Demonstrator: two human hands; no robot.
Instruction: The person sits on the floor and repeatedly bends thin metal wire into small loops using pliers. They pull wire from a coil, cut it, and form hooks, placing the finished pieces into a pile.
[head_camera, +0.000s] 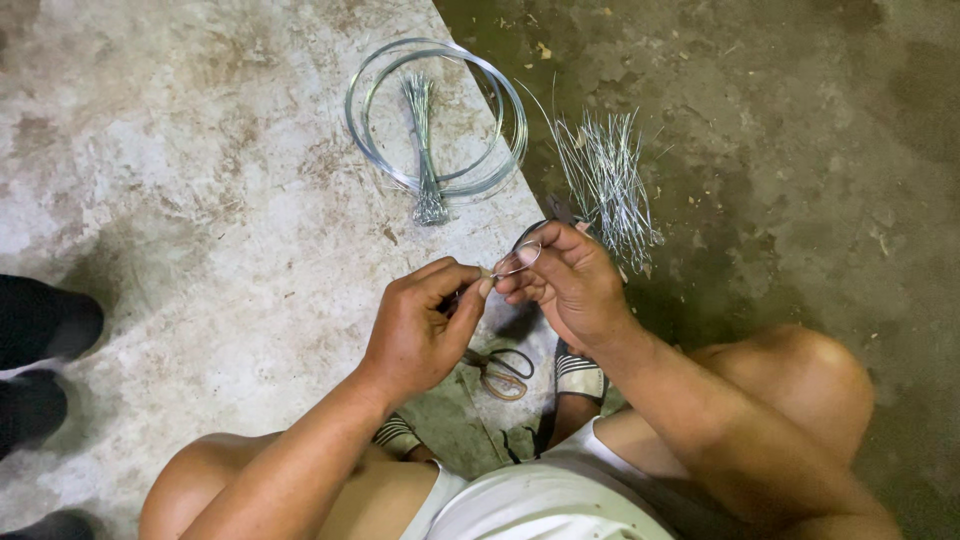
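Thin silver wire loop (520, 258) pinched between left hand (420, 325) and right hand (565, 280), scissors (497, 372) below, wire coil (437, 115) beyond.

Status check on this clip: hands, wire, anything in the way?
Left hand and right hand both pinch a thin wire loop. Scissors lie below. Nothing blocks.
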